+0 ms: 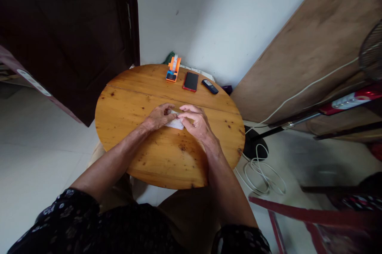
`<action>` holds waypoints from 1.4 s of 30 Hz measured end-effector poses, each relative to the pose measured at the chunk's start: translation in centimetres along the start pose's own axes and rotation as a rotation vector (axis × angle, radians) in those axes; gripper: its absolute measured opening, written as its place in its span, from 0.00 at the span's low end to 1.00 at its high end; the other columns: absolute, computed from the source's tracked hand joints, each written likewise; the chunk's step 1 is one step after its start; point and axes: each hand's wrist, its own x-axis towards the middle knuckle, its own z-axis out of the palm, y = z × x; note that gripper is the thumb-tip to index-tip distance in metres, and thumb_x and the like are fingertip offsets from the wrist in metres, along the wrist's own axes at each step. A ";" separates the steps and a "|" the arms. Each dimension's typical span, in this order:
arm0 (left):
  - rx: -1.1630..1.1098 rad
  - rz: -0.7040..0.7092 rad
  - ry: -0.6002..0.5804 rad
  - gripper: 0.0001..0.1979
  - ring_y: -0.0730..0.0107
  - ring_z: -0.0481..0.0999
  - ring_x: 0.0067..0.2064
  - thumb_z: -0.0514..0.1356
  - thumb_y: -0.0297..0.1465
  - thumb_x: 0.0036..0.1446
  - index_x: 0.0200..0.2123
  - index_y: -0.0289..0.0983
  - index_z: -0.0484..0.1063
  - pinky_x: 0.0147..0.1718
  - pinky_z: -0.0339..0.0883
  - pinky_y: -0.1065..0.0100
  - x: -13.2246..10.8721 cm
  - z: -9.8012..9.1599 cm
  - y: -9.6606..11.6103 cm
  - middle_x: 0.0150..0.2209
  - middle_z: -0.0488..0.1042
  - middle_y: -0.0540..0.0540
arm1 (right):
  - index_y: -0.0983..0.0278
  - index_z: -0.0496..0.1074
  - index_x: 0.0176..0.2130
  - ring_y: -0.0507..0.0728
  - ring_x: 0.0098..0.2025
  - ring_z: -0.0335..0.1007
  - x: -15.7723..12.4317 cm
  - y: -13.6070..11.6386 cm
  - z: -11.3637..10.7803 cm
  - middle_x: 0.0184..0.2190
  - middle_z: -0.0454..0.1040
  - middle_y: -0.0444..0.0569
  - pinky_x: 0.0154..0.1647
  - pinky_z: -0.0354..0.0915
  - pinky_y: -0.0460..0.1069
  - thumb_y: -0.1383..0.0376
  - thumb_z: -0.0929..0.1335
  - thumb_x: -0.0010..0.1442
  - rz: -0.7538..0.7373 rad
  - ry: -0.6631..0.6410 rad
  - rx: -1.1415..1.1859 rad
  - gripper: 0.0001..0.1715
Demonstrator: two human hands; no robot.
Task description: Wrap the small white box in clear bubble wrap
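A small white, flat piece [175,124], like folded paper or a thin packet, lies on the wooden table in front of me; its exact kind is unclear. My left hand [159,117] grips its left side, thumb over the top and fingers curled at the far edge. From the right, my right hand [194,120] pinches its upper right part between thumb and forefinger, the other fingers bent above. Both thumbs come close together over the piece. The fingers hide part of its far edge.
Toward the back of the round wooden table [119,99] stand an orange and blue tape dispenser [173,69], a red-edged smartphone [191,82] and a dark handset [210,86]. A white cable [262,174] coils on the floor by a fan base. A red chair [298,208] is at lower right.
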 end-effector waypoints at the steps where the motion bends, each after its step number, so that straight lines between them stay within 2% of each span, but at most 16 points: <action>1: 0.033 0.024 0.016 0.22 0.69 0.70 0.34 0.62 0.36 0.54 0.52 0.35 0.75 0.33 0.65 0.69 0.0 0.1 0.0 0.34 0.73 0.47 | 0.59 0.80 0.36 0.60 0.50 0.74 0.0 0.0 0.1 0.49 0.78 0.50 0.56 0.64 0.58 0.67 0.66 0.61 -0.010 -0.017 -0.036 0.11; 5: 0.150 0.133 0.057 0.18 0.67 0.71 0.37 0.60 0.32 0.56 0.49 0.35 0.78 0.41 0.68 0.66 0.0 0.4 -0.4 0.36 0.75 0.45 | 0.59 0.81 0.37 0.61 0.51 0.72 -0.1 -0.3 0.3 0.50 0.77 0.51 0.55 0.61 0.60 0.69 0.66 0.60 -0.068 -0.043 -0.196 0.13; 8: 0.171 0.141 0.117 0.22 0.67 0.72 0.37 0.61 0.33 0.56 0.55 0.35 0.75 0.44 0.69 0.64 0.0 0.6 -0.7 0.42 0.75 0.43 | 0.59 0.81 0.37 0.62 0.49 0.71 -0.1 -0.6 0.4 0.49 0.77 0.50 0.53 0.60 0.60 0.69 0.66 0.58 -0.111 -0.045 -0.258 0.13; 10: 0.183 0.164 0.164 0.24 0.66 0.74 0.41 0.63 0.33 0.55 0.56 0.38 0.74 0.49 0.69 0.63 -0.1 0.7 -0.8 0.47 0.74 0.42 | 0.58 0.81 0.37 0.61 0.48 0.71 -0.1 -0.6 0.4 0.48 0.78 0.50 0.53 0.60 0.59 0.70 0.66 0.58 -0.111 -0.046 -0.263 0.14; 13: 0.206 0.232 0.184 0.16 0.60 0.73 0.52 0.63 0.32 0.56 0.48 0.40 0.79 0.56 0.66 0.61 -0.4 0.8 -0.7 0.51 0.72 0.42 | 0.59 0.80 0.37 0.60 0.48 0.71 -0.1 -0.7 0.4 0.47 0.78 0.50 0.52 0.61 0.58 0.70 0.65 0.59 -0.101 -0.046 -0.257 0.14; 15: 0.205 0.254 0.178 0.10 0.58 0.71 0.55 0.63 0.31 0.57 0.42 0.40 0.81 0.57 0.64 0.60 -0.4 1.0 -0.7 0.50 0.72 0.42 | 0.59 0.80 0.37 0.60 0.48 0.71 -0.1 -0.7 0.3 0.46 0.78 0.50 0.52 0.61 0.57 0.70 0.65 0.60 -0.101 -0.046 -0.252 0.14; 23: 0.113 0.223 0.172 0.09 0.64 0.73 0.41 0.63 0.32 0.57 0.40 0.39 0.81 0.47 0.69 0.62 0.0 1.4 -1.4 0.36 0.75 0.45 | 0.59 0.80 0.35 0.60 0.46 0.71 0.0 -0.7 0.4 0.43 0.77 0.50 0.52 0.62 0.58 0.68 0.65 0.59 -0.074 -0.012 -0.168 0.12; 27: 0.012 0.197 0.173 0.10 0.66 0.74 0.40 0.64 0.32 0.56 0.40 0.36 0.82 0.43 0.70 0.65 -0.1 1.3 -1.2 0.40 0.75 0.43 | 0.60 0.79 0.33 0.58 0.45 0.74 0.0 -0.1 0.2 0.42 0.77 0.50 0.52 0.67 0.56 0.65 0.65 0.62 0.008 0.127 0.058 0.12; 31: -0.107 0.177 0.203 0.13 0.68 0.75 0.39 0.61 0.29 0.54 0.41 0.35 0.82 0.42 0.71 0.67 0.1 0.7 -1.2 0.43 0.75 0.43 | 0.60 0.77 0.31 0.58 0.44 0.75 0.0 0.5 0.0 0.40 0.77 0.49 0.51 0.69 0.56 0.64 0.66 0.61 0.066 0.239 0.143 0.10; 36: -0.139 0.145 0.308 0.14 0.68 0.74 0.37 0.61 0.25 0.47 0.37 0.37 0.83 0.44 0.71 0.66 0.7 -0.3 -1.6 0.34 0.75 0.47 | 0.59 0.78 0.33 0.58 0.45 0.75 0.0 0.6 0.2 0.41 0.77 0.48 0.53 0.69 0.57 0.64 0.67 0.62 0.064 0.221 0.157 0.09; 42: -0.158 0.138 0.292 0.13 0.71 0.74 0.35 0.59 0.23 0.48 0.34 0.37 0.82 0.41 0.71 0.69 0.3 -0.3 -1.2 0.33 0.77 0.48 | 0.57 0.80 0.41 0.59 0.50 0.73 -0.1 0.5 0.6 0.46 0.76 0.50 0.56 0.68 0.59 0.64 0.66 0.63 0.038 0.130 0.136 0.12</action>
